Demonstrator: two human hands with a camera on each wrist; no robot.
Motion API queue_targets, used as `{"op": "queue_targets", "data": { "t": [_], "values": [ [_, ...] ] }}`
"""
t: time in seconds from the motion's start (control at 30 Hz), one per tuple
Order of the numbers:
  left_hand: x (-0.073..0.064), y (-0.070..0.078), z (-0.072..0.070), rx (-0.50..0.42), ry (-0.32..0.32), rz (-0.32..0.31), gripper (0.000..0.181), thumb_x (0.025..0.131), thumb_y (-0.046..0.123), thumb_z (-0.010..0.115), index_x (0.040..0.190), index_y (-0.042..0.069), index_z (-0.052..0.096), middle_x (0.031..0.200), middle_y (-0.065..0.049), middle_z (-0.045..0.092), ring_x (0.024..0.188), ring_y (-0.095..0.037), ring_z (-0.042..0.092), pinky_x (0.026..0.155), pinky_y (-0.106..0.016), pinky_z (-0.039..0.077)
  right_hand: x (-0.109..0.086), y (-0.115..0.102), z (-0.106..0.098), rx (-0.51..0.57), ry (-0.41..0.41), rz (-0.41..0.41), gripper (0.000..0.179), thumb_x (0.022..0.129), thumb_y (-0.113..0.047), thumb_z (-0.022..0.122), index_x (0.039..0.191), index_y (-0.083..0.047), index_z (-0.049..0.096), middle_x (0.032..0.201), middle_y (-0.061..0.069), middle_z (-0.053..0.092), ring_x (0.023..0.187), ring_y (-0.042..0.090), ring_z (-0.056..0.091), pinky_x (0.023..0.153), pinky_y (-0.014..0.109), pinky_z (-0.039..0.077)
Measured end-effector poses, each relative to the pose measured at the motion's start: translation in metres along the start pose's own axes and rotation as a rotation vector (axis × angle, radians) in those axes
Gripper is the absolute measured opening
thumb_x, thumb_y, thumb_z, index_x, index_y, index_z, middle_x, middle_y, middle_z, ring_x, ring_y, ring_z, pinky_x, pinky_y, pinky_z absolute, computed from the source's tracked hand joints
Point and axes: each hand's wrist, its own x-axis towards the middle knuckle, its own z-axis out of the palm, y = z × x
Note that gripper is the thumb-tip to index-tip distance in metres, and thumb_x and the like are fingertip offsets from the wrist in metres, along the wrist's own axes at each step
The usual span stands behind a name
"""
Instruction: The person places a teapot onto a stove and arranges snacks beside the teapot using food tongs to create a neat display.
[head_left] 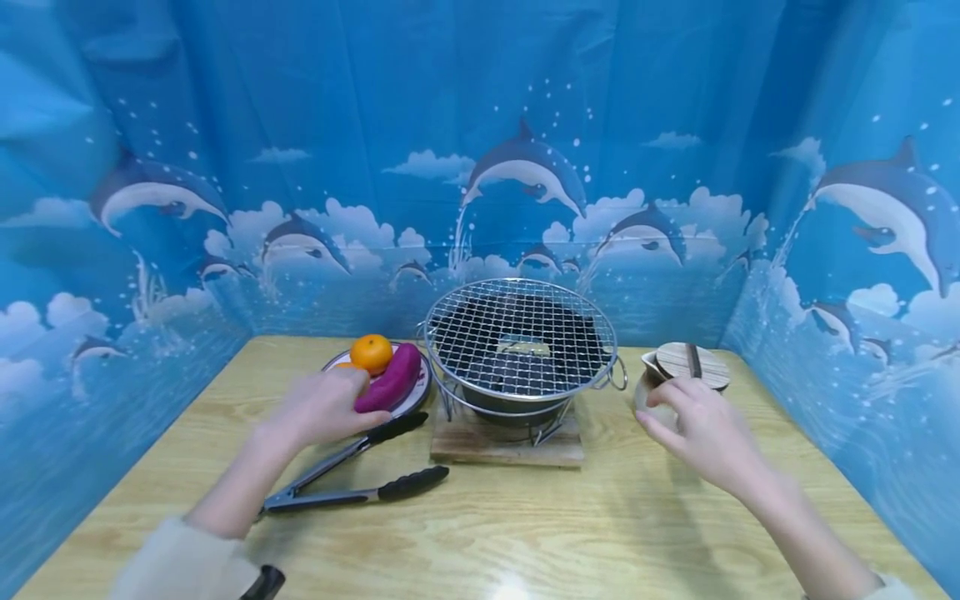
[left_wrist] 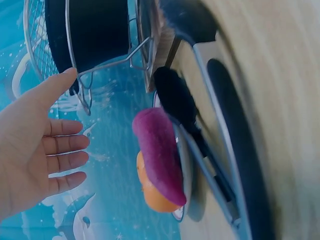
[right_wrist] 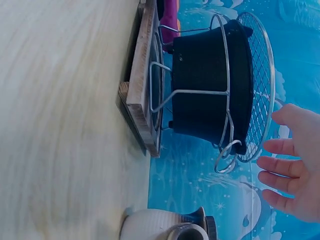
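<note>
My left hand (head_left: 326, 408) hovers above the table near a plate (head_left: 424, 385), its fingers loosely extended and holding nothing. On that plate lie a purple sweet potato (head_left: 397, 379) and orange tangerines (head_left: 371, 354), partly hidden by the hand in the head view. Spread tongs (head_left: 337, 497) with black grips lie just in front. My right hand (head_left: 705, 429) is in the air near a pale teapot (right_wrist: 150, 223) with a wooden lid (head_left: 678, 364); its fingers are relaxed, with nothing in them. In the middle stands a black tabletop grill (right_wrist: 200, 82) topped by a round wire mesh (head_left: 517, 333).
The grill stands in a wire frame on a wooden board (head_left: 506, 450). A blue dolphin-print curtain (head_left: 450, 108) encloses the wooden table (head_left: 480, 525) at the back and sides. A ring handle (head_left: 618, 375) juts from the mesh's right side.
</note>
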Motion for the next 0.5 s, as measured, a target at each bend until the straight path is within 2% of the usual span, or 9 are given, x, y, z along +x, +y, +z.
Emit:
{"op": "queue_targets", "data": {
  "t": [0.23,0.37,0.5],
  "values": [
    [-0.001,0.01,0.018,0.019,0.071,0.167,0.04,0.078,0.05,0.068,0.075,0.015,0.05,0.064,0.006,0.043,0.058,-0.01,0.04,0.052,-0.024,0.033,-0.01,-0.005,0.004,-0.009,0.016,-0.015,0.013,0.073,-0.018,0.074,0.079,-0.014,0.063,0.083,0.0,0.06,0.077,0.021,0.056,0.066,0.042,0.046],
    [0.0,0.015,0.028,0.044,0.092,0.194,0.04,0.078,0.053,0.066,0.079,0.014,0.055,0.069,0.006,0.049,0.059,-0.008,0.043,0.052,-0.022,0.038,-0.016,-0.005,0.008,-0.012,0.024,0.0,0.015,0.071,-0.019,0.075,0.08,-0.012,0.065,0.083,0.0,0.061,0.077,0.02,0.056,0.067,0.041,0.046],
    [0.0,0.02,0.035,0.055,0.108,0.206,0.038,0.077,0.049,0.068,0.083,0.012,0.06,0.073,0.004,0.055,0.062,-0.01,0.047,0.055,-0.024,0.043,-0.021,-0.002,0.01,-0.012,0.026,0.024,0.015,0.071,-0.019,0.075,0.081,-0.012,0.065,0.083,0.0,0.061,0.077,0.02,0.055,0.067,0.041,0.045]
  ]
}}
